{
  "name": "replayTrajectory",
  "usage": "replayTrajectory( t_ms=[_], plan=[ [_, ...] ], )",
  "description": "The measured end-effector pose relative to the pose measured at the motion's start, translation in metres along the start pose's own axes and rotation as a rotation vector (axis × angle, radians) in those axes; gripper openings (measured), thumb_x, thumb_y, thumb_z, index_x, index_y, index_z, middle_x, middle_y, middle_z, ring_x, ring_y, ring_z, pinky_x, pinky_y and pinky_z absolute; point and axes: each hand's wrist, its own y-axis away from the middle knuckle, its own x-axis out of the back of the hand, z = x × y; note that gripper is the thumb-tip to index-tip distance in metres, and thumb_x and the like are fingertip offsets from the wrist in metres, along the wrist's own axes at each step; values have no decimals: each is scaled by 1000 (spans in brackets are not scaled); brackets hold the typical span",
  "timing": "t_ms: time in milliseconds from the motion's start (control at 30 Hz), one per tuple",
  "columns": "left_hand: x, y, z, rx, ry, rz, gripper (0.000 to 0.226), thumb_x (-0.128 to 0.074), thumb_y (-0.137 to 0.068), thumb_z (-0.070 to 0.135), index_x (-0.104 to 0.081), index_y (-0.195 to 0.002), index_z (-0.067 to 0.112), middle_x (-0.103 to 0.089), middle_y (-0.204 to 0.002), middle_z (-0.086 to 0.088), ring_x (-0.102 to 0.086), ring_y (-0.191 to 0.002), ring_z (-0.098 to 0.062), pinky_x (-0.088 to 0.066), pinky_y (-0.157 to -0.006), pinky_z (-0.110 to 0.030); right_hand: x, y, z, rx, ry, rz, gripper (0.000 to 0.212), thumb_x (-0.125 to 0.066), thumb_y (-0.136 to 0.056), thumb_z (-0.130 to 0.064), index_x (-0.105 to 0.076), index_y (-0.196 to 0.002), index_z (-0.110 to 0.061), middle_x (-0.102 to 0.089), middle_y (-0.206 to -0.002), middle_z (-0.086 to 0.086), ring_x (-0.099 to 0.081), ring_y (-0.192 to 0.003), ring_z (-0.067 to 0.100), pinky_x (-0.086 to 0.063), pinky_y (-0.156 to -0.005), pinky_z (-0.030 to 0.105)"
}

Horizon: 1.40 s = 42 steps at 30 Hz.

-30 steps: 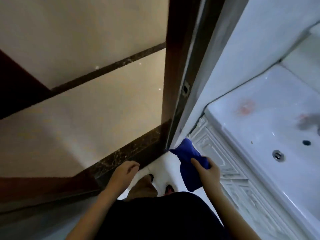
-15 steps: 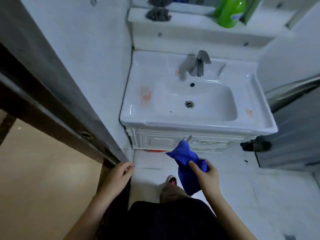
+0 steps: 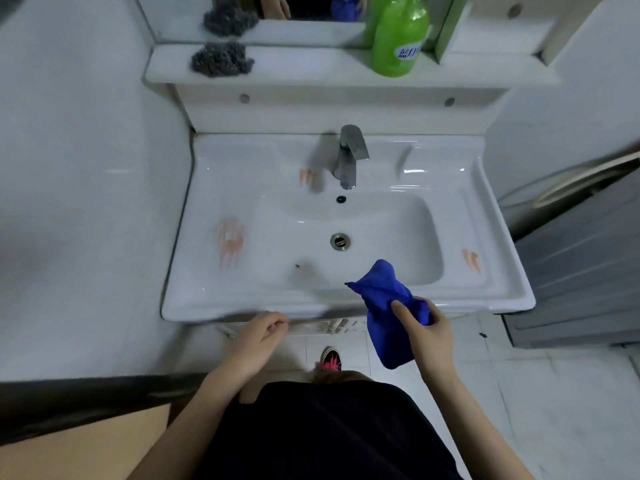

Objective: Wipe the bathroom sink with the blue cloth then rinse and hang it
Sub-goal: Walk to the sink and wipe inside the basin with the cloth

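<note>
Here the right hand (image 3: pixel 427 332) grips the bunched blue cloth (image 3: pixel 386 306) above the sink's (image 3: pixel 242 299) front rim.

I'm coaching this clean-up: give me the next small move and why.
Probably move the right hand forward and press the blue cloth onto the orange smear on the sink ledge beside it: the cloth hangs over the front rim, and the smears look unwiped.

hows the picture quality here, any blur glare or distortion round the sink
Head view: dim, bluish light; the wide lens bows the sink and walls; the faucet has a smeared ghost to its left, and the sink's front rim is motion-blurred; white glare streaks sit on its back deck; the blue cloth and right hand look fairly sharp.
</note>
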Motion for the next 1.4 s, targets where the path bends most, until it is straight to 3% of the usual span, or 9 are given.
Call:
replayTrajectory(
  t_ms=[333,467,633,800,933,1067,1200,1333,1400],
  plan=[
    [16,-124,66,-22,1,34,17,-52,-97,26,-67,-104,26,-64,-108,13,-59,-99,-5,-42,-87,-20,-42,-128,-60,68,69,-113,14,-76,-81,-26,-65,-86,-19,-70,-83,-4,-63,-77,15,-52,-70,31],
    [8,-183,68,-31,10,12,15,-53,-96,23,-67,-101,25,-65,-103,11,-62,-97,-13,-48,-90,-28,-68,-177,-48,88,157,-161,16,-78,-80,-28,-66,-91,-31,-70,-88,-17,-64,-80,5,-53,-71,23],
    [-27,-259,52,-87,-48,-2,21,-56,-94,21,-63,-113,19,-61,-114,6,-59,-103,-11,-47,-93,-31,-96,-252,2,354,438,-275,29,-81,-76,-18,-70,-103,-15,-59,-105,-29,-52,-93,0,-35,-85,5],
    [-78,-335,26,-181,-160,-5,44,-62,-90,22,-53,-134,18,-51,-133,3,-48,-123,-14,-38,-98,-21,-114,-313,83,386,789,-439,40,-80,-75,-20,-67,-112,-16,-56,-128,2,-51,-107,31,-31,-91,25],
    [-116,-363,8,-179,-279,-94,51,-62,-91,28,-49,-138,17,-48,-141,0,-39,-131,-20,-32,-110,-29,-110,-323,93,384,714,-506,38,-72,-73,-31,-62,-108,-19,-52,-122,-3,-51,-110,21,-35,-97,31],
    [-130,-370,7,-160,-293,-74,42,-63,-90,23,-56,-131,14,-51,-129,-2,-42,-121,-23,-34,-104,-26,-110,-323,78,224,514,-340,37,-71,-83,-29,-57,-118,-27,-46,-123,-9,-52,-105,7,-43,-89,19],
    [-134,-371,8,-81,-171,-65,28,-64,-89,17,-65,-116,12,-55,-116,-7,-54,-107,-21,-34,-90,-16,-133,-337,75,91,541,-199,52,-68,-84,-20,-49,-133,-21,-40,-129,-1,-51,-100,11,-37,-81,15],
    [-125,-371,15,-63,-142,-29,12,-67,-87,16,-69,-98,11,-60,-102,-8,-57,-94,-22,-31,-76,-14,-136,-336,75,106,481,-173,24,-61,-89,-8,-65,-111,-15,-52,-117,3,-52,-90,4,-32,-76,0],
    [-115,-367,19,-94,-125,22,9,-67,-86,15,-70,-94,11,-59,-96,-8,-55,-88,-19,-33,-75,-16,-130,-333,72,95,357,-149,19,-62,-89,-9,-66,-99,-24,-56,-110,-1,-55,-93,8,-38,-80,10]
  ],
)
